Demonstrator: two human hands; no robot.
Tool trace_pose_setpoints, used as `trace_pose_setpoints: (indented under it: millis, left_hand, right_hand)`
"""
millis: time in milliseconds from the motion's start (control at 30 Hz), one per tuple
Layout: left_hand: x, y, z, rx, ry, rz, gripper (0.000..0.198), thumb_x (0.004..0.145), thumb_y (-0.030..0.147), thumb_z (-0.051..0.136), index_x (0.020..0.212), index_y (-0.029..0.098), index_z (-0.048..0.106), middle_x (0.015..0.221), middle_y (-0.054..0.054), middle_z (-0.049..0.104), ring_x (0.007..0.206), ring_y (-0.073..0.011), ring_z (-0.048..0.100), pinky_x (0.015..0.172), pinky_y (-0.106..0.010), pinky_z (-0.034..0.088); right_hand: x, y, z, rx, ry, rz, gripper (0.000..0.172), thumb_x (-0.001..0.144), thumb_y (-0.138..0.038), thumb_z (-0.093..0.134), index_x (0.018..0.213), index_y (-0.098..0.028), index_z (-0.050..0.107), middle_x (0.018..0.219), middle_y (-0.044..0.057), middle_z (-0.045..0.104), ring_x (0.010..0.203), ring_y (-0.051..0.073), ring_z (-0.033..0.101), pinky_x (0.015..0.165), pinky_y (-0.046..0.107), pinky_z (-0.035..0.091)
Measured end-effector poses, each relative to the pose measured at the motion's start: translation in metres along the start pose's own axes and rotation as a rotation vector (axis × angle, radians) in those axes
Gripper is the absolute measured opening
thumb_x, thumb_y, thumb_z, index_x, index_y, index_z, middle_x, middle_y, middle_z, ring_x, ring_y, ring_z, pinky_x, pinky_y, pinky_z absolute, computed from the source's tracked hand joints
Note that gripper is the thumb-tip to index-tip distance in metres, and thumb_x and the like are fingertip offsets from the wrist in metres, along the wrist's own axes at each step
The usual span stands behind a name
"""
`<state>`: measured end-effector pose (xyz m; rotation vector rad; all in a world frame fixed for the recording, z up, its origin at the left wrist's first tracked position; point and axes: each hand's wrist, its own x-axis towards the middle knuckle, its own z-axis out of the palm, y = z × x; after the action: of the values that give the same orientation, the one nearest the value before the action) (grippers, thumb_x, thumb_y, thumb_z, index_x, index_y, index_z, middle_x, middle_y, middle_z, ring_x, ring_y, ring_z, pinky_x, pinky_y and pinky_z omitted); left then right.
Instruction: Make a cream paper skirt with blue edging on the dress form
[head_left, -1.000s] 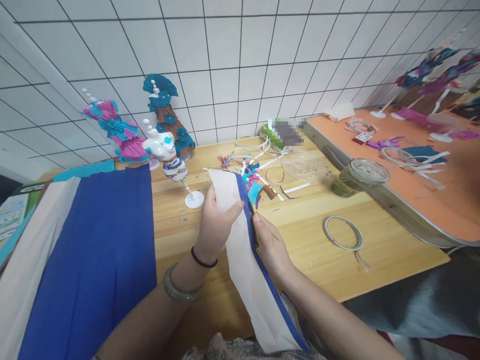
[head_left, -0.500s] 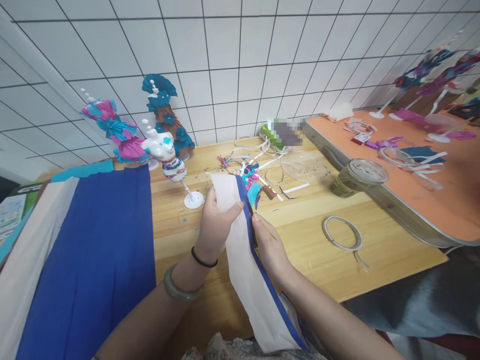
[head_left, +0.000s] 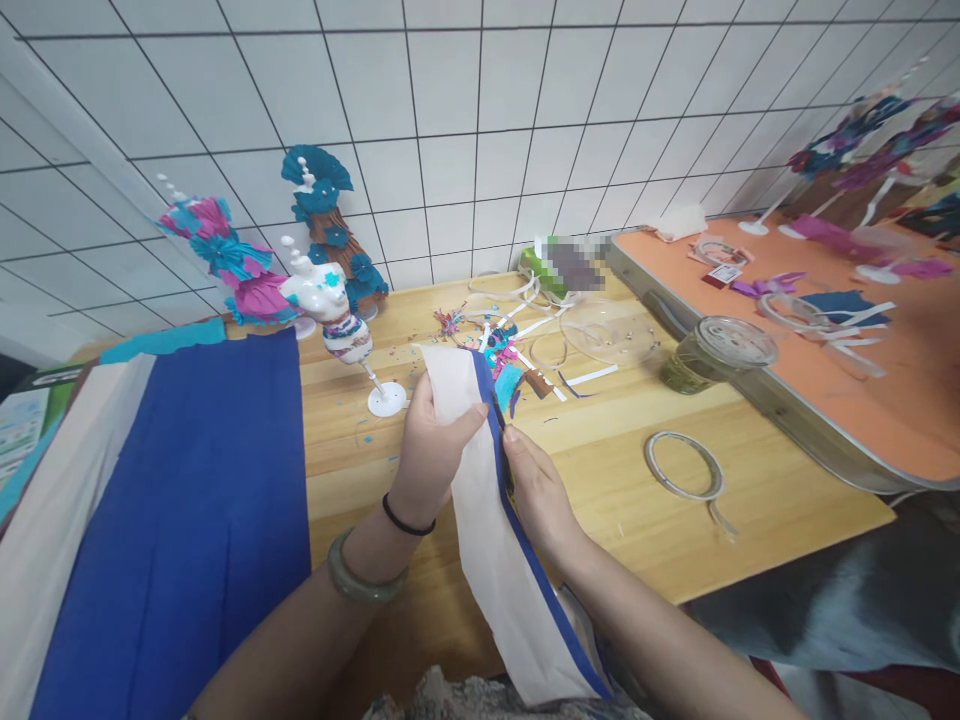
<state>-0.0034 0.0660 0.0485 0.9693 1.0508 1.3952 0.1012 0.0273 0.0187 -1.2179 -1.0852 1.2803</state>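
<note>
My left hand (head_left: 439, 435) is closed on the upper part of a long white crepe paper strip (head_left: 491, 580), its thumb lying across the front. A narrow blue paper strip (head_left: 536, 570) runs along the right edge of the white one. Both hang down toward my lap. At that blue edge, my right hand (head_left: 540, 490) is closed around dark-bladed scissors (head_left: 500, 412). Only a bit of blade shows by the left thumb; the handles are mostly hidden by my fingers. Just beyond the strip's top end lie colourful paper scraps (head_left: 506, 375).
Left of my hands, a large blue paper sheet (head_left: 195, 520) covers the wooden table (head_left: 622, 530). Small mannequins (head_left: 322, 290) in paper dresses stand behind it. To the right are a tape ring (head_left: 684, 467), a lidded jar (head_left: 712, 355) and an orange-topped table (head_left: 847, 390).
</note>
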Motion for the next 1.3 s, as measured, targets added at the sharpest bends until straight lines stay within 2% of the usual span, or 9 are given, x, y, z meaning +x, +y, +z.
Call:
trace_pose_setpoints:
  millis: [167, 267, 433, 667, 967, 1100, 1300]
  left_hand:
    - [-0.0003, 0.0002, -0.0001, -0.009, -0.011, -0.007, 0.043, 0.067, 0.013, 0.068, 0.107, 0.019, 0.052, 0.104, -0.005, 0.065, 0.095, -0.0201, 0.062, 0.082, -0.032, 0.049]
    - [-0.0005, 0.0001, 0.0002, -0.016, -0.012, -0.009, 0.043, 0.067, 0.013, 0.068, 0.107, 0.019, 0.052, 0.103, -0.004, 0.065, 0.094, -0.0196, 0.062, 0.081, -0.031, 0.049]
    - [-0.0009, 0.0002, 0.0014, -0.026, -0.017, -0.025, 0.042, 0.067, 0.013, 0.068, 0.105, 0.019, 0.052, 0.102, -0.004, 0.065, 0.094, -0.0194, 0.062, 0.081, -0.031, 0.049]
    - [-0.0016, 0.0009, 0.0014, -0.044, -0.014, -0.043, 0.044, 0.066, 0.014, 0.069, 0.106, 0.019, 0.053, 0.106, -0.005, 0.066, 0.097, -0.0206, 0.062, 0.082, -0.031, 0.049]
    - [0.0022, 0.0073, -0.0025, -0.231, -0.052, -0.218, 0.031, 0.072, 0.024, 0.068, 0.101, 0.018, 0.058, 0.100, -0.005, 0.068, 0.084, -0.0195, 0.066, 0.077, -0.032, 0.051]
    - [0.0049, 0.0074, -0.0061, -0.261, -0.080, -0.275, 0.028, 0.070, 0.023, 0.070, 0.096, 0.017, 0.061, 0.086, -0.003, 0.069, 0.074, -0.0178, 0.065, 0.069, -0.030, 0.051]
    - [0.0059, 0.0056, -0.0056, -0.209, -0.007, -0.244, 0.037, 0.063, 0.017, 0.075, 0.098, 0.017, 0.060, 0.089, -0.002, 0.069, 0.076, -0.0173, 0.065, 0.072, -0.030, 0.051]
  right_hand:
    - [-0.0008, -0.0006, -0.0004, -0.021, -0.003, -0.005, 0.036, 0.088, -0.050, 0.041, 0.076, -0.020, 0.056, 0.085, 0.003, 0.062, 0.095, 0.021, 0.054, 0.082, 0.029, 0.044]
    - [-0.0009, -0.0016, -0.0007, -0.034, -0.003, -0.003, 0.037, 0.088, -0.051, 0.041, 0.079, -0.019, 0.058, 0.085, 0.004, 0.062, 0.096, 0.021, 0.053, 0.082, 0.030, 0.044]
    - [-0.0013, -0.0029, -0.0008, -0.029, -0.012, -0.002, 0.038, 0.087, -0.051, 0.041, 0.087, -0.019, 0.061, 0.086, 0.004, 0.064, 0.093, 0.021, 0.054, 0.080, 0.030, 0.044]
    - [-0.0008, -0.0035, -0.0004, -0.040, -0.012, -0.011, 0.037, 0.088, -0.051, 0.041, 0.081, -0.020, 0.059, 0.088, 0.003, 0.063, 0.089, 0.020, 0.054, 0.079, 0.028, 0.043]
    - [-0.0035, -0.0044, -0.0007, -0.078, -0.028, -0.025, 0.036, 0.089, -0.049, 0.039, 0.078, -0.019, 0.056, 0.081, 0.002, 0.058, 0.077, 0.018, 0.050, 0.072, 0.028, 0.041]
    - [-0.0058, -0.0027, 0.0005, -0.094, -0.040, -0.021, 0.036, 0.089, -0.049, 0.038, 0.073, -0.020, 0.053, 0.074, 0.001, 0.054, 0.072, 0.017, 0.047, 0.068, 0.027, 0.041]
    - [-0.0069, -0.0018, 0.0027, -0.078, -0.023, -0.005, 0.037, 0.087, -0.051, 0.040, 0.074, -0.020, 0.055, 0.076, 0.002, 0.057, 0.075, 0.018, 0.049, 0.069, 0.027, 0.042]
